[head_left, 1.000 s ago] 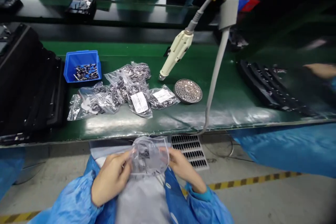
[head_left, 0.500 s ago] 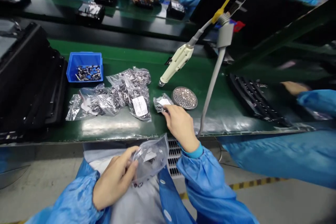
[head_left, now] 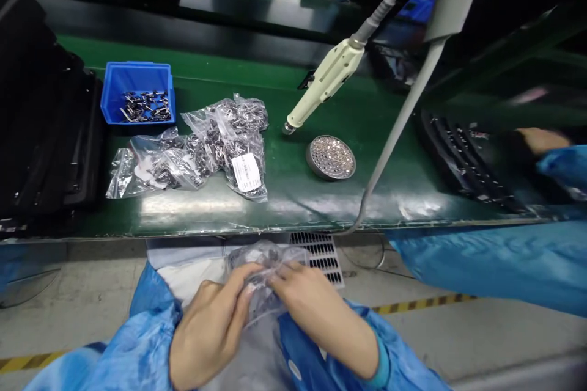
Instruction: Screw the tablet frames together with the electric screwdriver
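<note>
My left hand [head_left: 213, 324] grips a clear plastic bag [head_left: 270, 305] in front of my lap, below the table edge. Against the same crumpled plastic, my right hand [head_left: 316, 302] is closed, its fingertips partly hidden at the bag. Whether the small labelled bag is among this plastic, I cannot make out. Beyond my hands on the green table [head_left: 293, 208] lie several clear bags of small metal parts [head_left: 220, 140], one with a white label [head_left: 246, 172]. A round dish of small shiny parts [head_left: 331, 157] stands to their right.
A blue bin [head_left: 137, 76] with loose metal parts stands at the back left, beside stacked black panels [head_left: 41, 110]. A pale electric screwdriver [head_left: 328, 79] hangs over the table; a grey cable [head_left: 403, 116] runs down right of it. Black strips [head_left: 468, 159] and a co-worker's hand [head_left: 541, 139] are at right.
My right hand has drawn back from the table to the bag at my left hand. The small labelled bag it touched is gone from the table. The view has tilted down.
</note>
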A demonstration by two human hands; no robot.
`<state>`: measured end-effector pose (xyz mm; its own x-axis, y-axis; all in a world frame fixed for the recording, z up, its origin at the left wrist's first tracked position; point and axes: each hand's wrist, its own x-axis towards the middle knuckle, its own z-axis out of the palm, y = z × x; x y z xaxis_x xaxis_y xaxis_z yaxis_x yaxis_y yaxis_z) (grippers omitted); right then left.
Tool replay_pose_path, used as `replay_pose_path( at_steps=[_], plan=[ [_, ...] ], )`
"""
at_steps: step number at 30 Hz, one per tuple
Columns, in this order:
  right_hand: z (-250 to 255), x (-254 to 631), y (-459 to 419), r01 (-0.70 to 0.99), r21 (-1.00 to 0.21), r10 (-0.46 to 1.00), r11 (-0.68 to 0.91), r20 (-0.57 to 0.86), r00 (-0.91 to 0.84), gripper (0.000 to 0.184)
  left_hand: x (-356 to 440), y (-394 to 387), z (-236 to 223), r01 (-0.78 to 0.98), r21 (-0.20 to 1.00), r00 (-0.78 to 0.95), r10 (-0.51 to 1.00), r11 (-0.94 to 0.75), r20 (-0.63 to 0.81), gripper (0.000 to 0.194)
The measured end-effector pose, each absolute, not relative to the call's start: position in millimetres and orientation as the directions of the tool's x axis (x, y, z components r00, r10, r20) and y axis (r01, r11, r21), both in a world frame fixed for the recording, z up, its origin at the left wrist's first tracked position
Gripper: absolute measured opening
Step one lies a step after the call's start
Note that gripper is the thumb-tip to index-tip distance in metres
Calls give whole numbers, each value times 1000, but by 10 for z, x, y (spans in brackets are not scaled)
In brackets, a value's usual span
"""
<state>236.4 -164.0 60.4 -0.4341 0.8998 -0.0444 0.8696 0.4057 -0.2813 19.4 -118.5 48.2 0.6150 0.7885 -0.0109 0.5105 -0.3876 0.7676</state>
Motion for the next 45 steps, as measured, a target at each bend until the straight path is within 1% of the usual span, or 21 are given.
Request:
replay_pose_path(
  at_steps=[1,4,5,7,9,10,12,15,17,20,22,24,27,29,30,33,35,36,37,42,45],
  plan=[
    [629,2354,-1640,870,-257,897,421,-24,-442,23,193,-1178,480,501,771,622,783,-392,-6,37],
    [865,2432,-1481,776,-398,872,489,234,-429,29,181,-1118,486,494,798,621,782,-346,-45,37],
    [934,2455,-1342,771,-423,872,477,338,-354,26,174,-1098,490,489,808,618,784,-330,-53,38],
    [961,2445,-949,862,-387,899,329,408,-160,16,158,-1074,496,472,822,616,787,-318,-48,39],
    [839,2375,-520,956,-278,947,97,321,-2,62,146,-1063,492,463,825,606,795,-323,-30,40],
    [748,2340,-351,972,-234,963,27,267,38,75,143,-1057,485,464,825,597,802,-322,-22,41],
    [579,2330,-201,973,-229,972,-18,226,71,78,143,-1033,467,458,836,577,817,-303,-20,43],
    [508,2517,-492,864,-502,938,27,311,151,71,155,-968,441,395,893,576,815,-213,-61,46],
    [584,2690,-870,664,-740,932,108,308,191,68,162,-922,430,343,928,594,800,-148,-92,47],
    [674,2784,-1326,421,-888,982,186,186,-40,46,166,-888,419,310,944,608,788,-116,-103,48],
    [615,2705,-1457,473,-860,957,190,54,-285,41,165,-901,416,330,933,607,789,-143,-94,48],
    [491,2566,-1496,651,-732,904,202,-117,-412,49,162,-939,416,382,904,604,792,-193,-86,49],
    [398,2393,-1555,898,-388,886,209,-315,-342,62,153,-1011,418,441,853,621,781,-279,-66,50],
    [495,2364,-1615,938,-232,901,258,-292,-320,65,142,-1045,415,447,829,629,777,-336,-24,50],
    [586,2376,-1624,921,-235,907,311,-215,-362,65,136,-1055,411,442,823,629,778,-357,-1,50],
    [893,2476,-1399,749,-442,865,493,161,-474,53,117,-1059,386,420,831,627,779,-365,25,49],
    [1003,2541,-985,710,-503,869,492,332,-367,33,108,-1055,361,419,842,629,778,-340,1,49],
    [1013,2559,-722,769,-468,888,436,360,-285,24,104,-1054,347,421,846,630,776,-327,-13,49],
    [995,2564,-450,828,-425,908,366,358,-218,24,100,-1056,333,423,850,630,776,-315,-26,49],
    [716,2448,358,946,-300,985,123,153,-79,71,101,-1066,253,417,873,577,816,-252,-40,48],
    [560,2467,241,936,-346,988,63,157,-9,59,127,-1045,238,428,885,516,853,-184,-73,48]
  ],
)
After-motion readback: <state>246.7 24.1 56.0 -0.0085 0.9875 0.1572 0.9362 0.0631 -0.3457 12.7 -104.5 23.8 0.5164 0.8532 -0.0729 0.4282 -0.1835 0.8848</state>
